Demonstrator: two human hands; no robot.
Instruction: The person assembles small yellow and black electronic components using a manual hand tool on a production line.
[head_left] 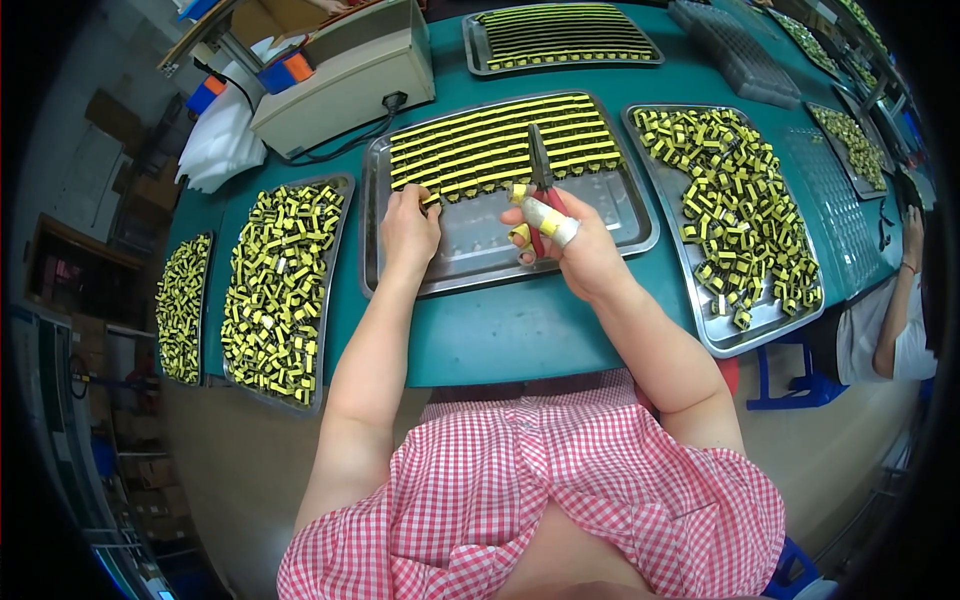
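My right hand [582, 245] is closed round a pair of pliers [542, 178] with red handles, jaws pointing away from me. White and yellow wrapping covers some of its fingers. At the front left of the nearest row, my left hand [408, 232] pinches a small yellow-and-black component [431, 203], partly hidden by the fingers. Between my forearms lies a metal tray [605, 208], its far part filled with neat rows of the same yellow-topped components [500, 133]. Bare metal shows along its near part, below the pliers.
Loose components heap in a right-hand tray [708, 325] and two left-hand trays [342, 215] [208, 250]. Another tray of rows [560, 68] lies at the back. A beige box-shaped device [345, 85] with a black cable stands back left. Someone's arm [905, 270] shows far right.
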